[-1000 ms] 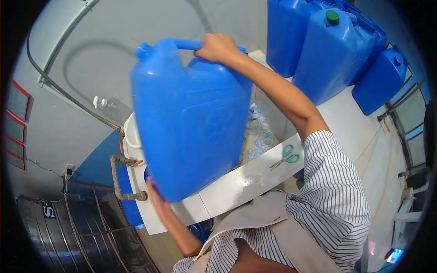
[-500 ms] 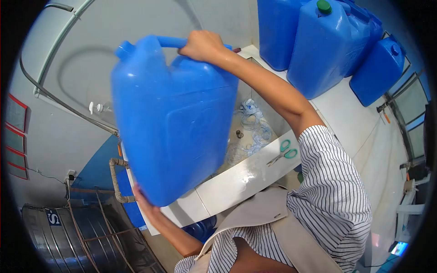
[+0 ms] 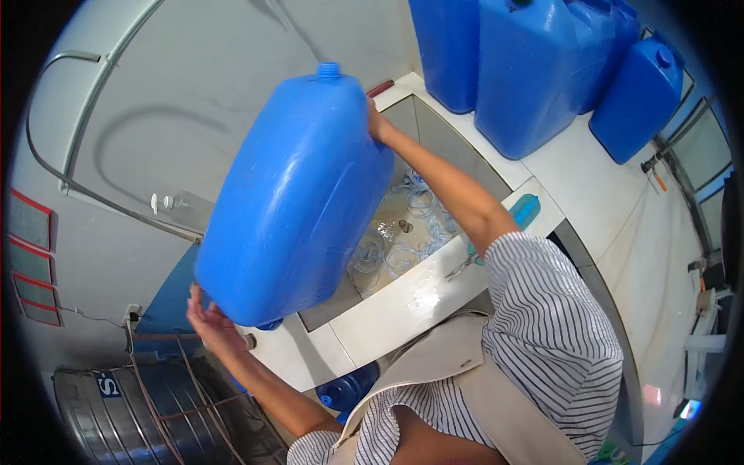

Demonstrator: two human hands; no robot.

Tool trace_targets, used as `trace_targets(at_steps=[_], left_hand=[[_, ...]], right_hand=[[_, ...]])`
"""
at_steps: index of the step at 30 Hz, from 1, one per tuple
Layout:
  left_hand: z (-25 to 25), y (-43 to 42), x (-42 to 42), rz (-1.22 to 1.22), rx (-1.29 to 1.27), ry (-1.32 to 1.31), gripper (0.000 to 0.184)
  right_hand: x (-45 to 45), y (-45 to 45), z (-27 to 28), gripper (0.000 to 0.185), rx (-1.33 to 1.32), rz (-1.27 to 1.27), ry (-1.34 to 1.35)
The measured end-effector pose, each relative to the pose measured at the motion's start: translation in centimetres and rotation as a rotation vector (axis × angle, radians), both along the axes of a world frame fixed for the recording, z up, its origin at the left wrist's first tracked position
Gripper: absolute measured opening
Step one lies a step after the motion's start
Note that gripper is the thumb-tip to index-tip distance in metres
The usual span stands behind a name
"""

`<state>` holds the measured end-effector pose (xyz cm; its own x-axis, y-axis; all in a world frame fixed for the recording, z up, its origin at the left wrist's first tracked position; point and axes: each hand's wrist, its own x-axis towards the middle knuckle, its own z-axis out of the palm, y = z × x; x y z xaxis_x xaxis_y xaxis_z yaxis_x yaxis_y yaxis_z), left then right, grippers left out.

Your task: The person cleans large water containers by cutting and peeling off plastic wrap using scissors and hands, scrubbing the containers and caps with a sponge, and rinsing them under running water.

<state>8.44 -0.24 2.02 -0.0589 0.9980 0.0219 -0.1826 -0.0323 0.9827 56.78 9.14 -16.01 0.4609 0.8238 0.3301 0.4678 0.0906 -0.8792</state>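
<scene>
A large blue jerrycan (image 3: 294, 194) is held up in front of me, tilted, its uncapped threaded neck at the top. My right hand (image 3: 377, 124) grips it near the top on the right side; the jerrycan hides most of the fingers and the handle. Close against the lower left corner is my left hand (image 3: 215, 324), fingers apart and slightly bent; whether it bears weight I cannot tell. Below and behind the jerrycan lies a sunken basin (image 3: 457, 159) with clear plastic pieces (image 3: 422, 203) and a small dark fitting (image 3: 404, 225) inside.
Several blue jerrycans (image 3: 527, 77) stand on the white tiled counter (image 3: 612, 201) at the back right. Scissors (image 3: 463, 266) and a teal object (image 3: 525, 209) rest along the basin's front ledge. A clear bottle (image 3: 186, 208) is at left, a metal tank (image 3: 116, 411) lower left, a blue bottle (image 3: 349, 387) below.
The jerrycan has turned, so its neck has swung right and a broad smooth side faces me. My right hand has moved lower, my left hand further left with fingers spread. The teal object has come into view.
</scene>
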Motion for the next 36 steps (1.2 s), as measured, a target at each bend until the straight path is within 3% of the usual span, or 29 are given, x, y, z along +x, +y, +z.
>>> trace_targets(at_steps=[4,8,15,20,22,25,29,31,32,33,35,36], left_hand=[[6.0,0.8,5.1,-0.115,0.292,0.288,0.064],[9.3,1.4,12.4,-0.295,0.560,0.354,0.062],[13.4,-3.9,22.8,-0.422,0.880,0.669,0.058],[15.3,-4.2,24.1,-0.367,0.911,0.712,0.059],[15.5,-2.9,22.0,-0.353,0.881,0.595,0.059],[13.6,0.8,15.6,-0.340,0.617,0.500,0.063],[6.3,6.7,9.0,-0.168,0.319,0.724,0.066],[4.2,6.8,11.0,-0.272,0.414,0.838,0.062],[2.3,7.5,12.3,-0.357,0.502,0.852,0.058],[1.7,6.4,14.5,-0.402,0.504,0.858,0.058],[-1.6,5.4,18.9,-0.417,0.582,1.148,0.063],[-3.7,5.4,20.5,-0.519,0.618,1.336,0.061]], right_hand=[[-3.3,-5.2,-5.0,0.082,0.143,0.214,0.632],[-7.2,-8.5,-7.8,0.077,0.244,0.294,0.937],[-11.2,-8.3,-8.4,0.068,0.332,0.257,1.038],[-10.0,-8.3,-6.5,0.061,0.376,0.216,1.012],[-7.7,-9.2,-5.3,0.058,0.397,0.206,0.978],[-2.4,-11.2,-3.2,0.055,0.399,0.181,0.843],[2.5,-12.3,1.1,0.050,0.255,-0.051,0.391],[-1.0,-10.7,5.1,0.038,0.124,-0.261,0.125],[-3.3,-9.8,6.6,0.028,-0.008,-0.479,-0.132],[-5.3,-9.1,7.1,0.032,-0.033,-0.415,-0.383],[-8.2,-7.2,5.0,0.035,0.050,-0.264,-0.678],[-9.3,-7.1,4.6,0.035,0.056,-0.244,-0.688]])
